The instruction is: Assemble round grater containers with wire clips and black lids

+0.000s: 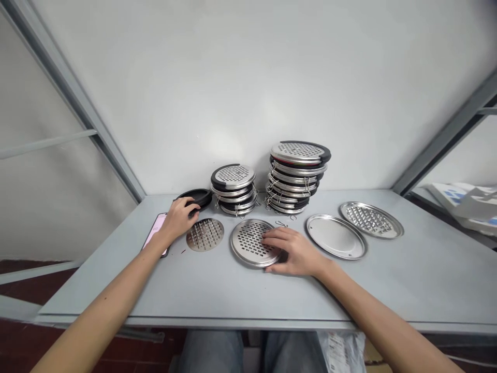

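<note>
My right hand (293,251) rests on the right side of a round metal disc with slotted holes (250,241), its thumb at the rim and fingers across the top. At the left, my left hand (180,217) has its fingers closed on the edge of a black ring-shaped part (202,198). Just below that hand lies a thin round grater plate (205,235), flat on the table. Small wire clips (281,224) lie behind the slotted disc.
Two stacks of clipped discs, a shorter one (234,177) and a taller one (297,151), stand near the wall. A plain metal lid (336,237) and a grater disc (370,220) lie right. A phone (155,228) lies under my left forearm on the grey table (217,295).
</note>
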Motion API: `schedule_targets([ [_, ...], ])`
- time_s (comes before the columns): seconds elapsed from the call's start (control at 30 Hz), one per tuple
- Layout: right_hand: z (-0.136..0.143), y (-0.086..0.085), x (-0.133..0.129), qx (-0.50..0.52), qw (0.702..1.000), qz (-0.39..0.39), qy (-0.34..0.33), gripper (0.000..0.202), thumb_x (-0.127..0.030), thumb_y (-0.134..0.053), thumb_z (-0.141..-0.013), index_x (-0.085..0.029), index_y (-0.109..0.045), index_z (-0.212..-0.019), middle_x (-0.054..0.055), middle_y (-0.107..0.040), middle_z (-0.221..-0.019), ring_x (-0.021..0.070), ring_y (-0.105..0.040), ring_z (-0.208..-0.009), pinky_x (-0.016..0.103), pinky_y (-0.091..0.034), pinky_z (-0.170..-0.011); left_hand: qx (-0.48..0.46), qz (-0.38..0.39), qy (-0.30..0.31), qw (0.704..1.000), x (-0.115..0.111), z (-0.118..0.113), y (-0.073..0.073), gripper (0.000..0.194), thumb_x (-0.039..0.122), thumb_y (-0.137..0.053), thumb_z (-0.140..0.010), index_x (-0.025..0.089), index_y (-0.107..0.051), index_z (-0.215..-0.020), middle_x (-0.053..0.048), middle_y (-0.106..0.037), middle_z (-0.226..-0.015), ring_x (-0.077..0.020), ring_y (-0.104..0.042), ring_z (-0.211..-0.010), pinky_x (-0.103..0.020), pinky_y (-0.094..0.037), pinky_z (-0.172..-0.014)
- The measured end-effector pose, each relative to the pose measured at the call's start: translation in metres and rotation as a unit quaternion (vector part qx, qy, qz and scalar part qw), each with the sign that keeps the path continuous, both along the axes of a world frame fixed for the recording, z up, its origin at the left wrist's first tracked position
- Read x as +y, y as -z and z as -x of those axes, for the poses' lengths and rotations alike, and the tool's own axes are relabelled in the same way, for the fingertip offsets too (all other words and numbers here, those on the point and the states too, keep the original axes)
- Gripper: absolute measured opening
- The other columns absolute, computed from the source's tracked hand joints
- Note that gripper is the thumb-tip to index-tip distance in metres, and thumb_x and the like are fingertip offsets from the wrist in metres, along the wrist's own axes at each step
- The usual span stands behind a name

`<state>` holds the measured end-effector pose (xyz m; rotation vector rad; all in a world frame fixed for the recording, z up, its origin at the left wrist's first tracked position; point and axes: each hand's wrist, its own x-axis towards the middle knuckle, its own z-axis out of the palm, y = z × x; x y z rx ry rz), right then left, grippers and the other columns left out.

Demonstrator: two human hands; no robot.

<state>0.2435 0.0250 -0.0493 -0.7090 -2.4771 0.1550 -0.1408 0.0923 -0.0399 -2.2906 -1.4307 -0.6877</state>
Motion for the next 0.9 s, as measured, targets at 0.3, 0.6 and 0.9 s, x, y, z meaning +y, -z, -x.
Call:
schedule_targets([
  [0.3, 0.000, 0.000, 0.001, -0.005, 1.000, 0.009, -0.001, 0.060, -0.061, -0.068, -0.072, -0.019, -0.065, -0.115, 0.013, -0.066, -0.116, 0.0292, -0.061, -0.107, 0.044, -0.048, -0.092, -0.011, 0.067, -0.034, 0.997, 0.004, -0.003, -0.007, 0.045, 0.018, -0.051, -0.084, 0.016, -0.048, -0.129, -0.012, -0.055, -0.117, -0.0257, -0.058, -0.101, -0.039, -0.050, -0.086],
  [0.6, 0.000, -0.001, 0.001, -0.006, 1.000, 0.021, 0.004, 0.060, -0.060, -0.069, -0.072, -0.019, -0.065, -0.115, 0.013, -0.066, -0.117, 0.0291, -0.060, -0.108, 0.044, -0.047, -0.092, 0.028, 0.064, -0.014, 0.997, 0.011, -0.001, -0.014, 0.035, 0.016, -0.041, -0.088, 0.009, -0.055, -0.119, -0.017, -0.063, -0.113, -0.0306, -0.055, -0.105, -0.047, -0.045, -0.095],
  [0.9, -0.001, -0.001, 0.001, -0.009, 0.999, 0.029, 0.010, 0.060, -0.060, -0.069, -0.073, -0.020, -0.063, -0.117, 0.013, -0.064, -0.119, 0.0298, -0.059, -0.109, 0.045, -0.046, -0.094, -0.014, 0.052, 0.019, 0.998, 0.006, 0.000, -0.024, 0.042, 0.015, -0.038, -0.090, 0.019, -0.050, -0.131, -0.010, -0.060, -0.118, -0.0253, -0.054, -0.106, -0.040, -0.045, -0.094],
])
